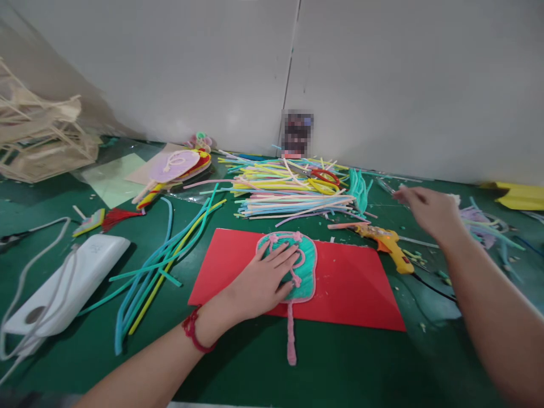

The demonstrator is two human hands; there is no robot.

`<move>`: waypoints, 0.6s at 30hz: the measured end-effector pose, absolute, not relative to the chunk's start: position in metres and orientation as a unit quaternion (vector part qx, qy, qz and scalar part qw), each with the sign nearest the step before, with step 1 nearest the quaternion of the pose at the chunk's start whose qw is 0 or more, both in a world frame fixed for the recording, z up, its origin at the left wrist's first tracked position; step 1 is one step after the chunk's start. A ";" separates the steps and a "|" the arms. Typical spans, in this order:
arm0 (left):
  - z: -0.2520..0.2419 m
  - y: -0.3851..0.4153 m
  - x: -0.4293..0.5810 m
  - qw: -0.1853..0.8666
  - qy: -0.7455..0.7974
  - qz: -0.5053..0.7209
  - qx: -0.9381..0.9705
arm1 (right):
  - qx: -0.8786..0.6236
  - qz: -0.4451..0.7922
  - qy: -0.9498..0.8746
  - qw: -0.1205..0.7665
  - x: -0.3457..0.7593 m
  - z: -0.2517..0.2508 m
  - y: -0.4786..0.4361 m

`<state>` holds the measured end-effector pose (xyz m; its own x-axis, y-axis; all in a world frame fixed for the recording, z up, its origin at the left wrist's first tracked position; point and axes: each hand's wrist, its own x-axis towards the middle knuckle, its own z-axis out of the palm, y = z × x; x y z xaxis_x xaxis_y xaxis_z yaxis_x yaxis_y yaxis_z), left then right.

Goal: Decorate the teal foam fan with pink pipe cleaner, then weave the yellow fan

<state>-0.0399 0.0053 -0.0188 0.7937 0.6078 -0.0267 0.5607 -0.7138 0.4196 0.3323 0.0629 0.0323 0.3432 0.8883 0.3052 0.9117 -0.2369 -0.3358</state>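
Observation:
My left hand [263, 280] lies flat with fingers spread on a teal fan-shaped piece [304, 266] edged in pink pipe cleaner, which rests on a red sheet [352, 289]. A pink stem [291, 340] hangs from the fan onto the green table. My right hand [427, 209] hovers at the right above the table, just past a yellow glue gun [389, 243], fingers loosely extended and blurred, holding nothing I can make out. A red string bracelet [194, 331] circles my left wrist.
A heap of coloured pipe cleaners [289, 190] lies behind the red sheet, long blue, teal and yellow ones [157, 266] to its left. Finished fans [176, 167] sit at the back left, a white device with cables [68, 283] at the left edge, purple scraps [482, 224] at right.

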 end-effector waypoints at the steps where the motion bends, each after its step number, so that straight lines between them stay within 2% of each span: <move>1: -0.018 0.005 -0.040 0.208 0.316 0.054 0.924 | -0.782 -0.007 -0.584 0.218 0.331 0.030 0.061; 11: -0.019 0.005 -0.040 0.202 0.313 0.053 0.926 | -0.771 0.019 -0.614 0.168 0.314 0.023 0.044; 18: -0.019 0.005 -0.040 0.195 0.309 0.063 0.929 | -0.771 0.025 -0.613 0.172 0.298 0.029 0.043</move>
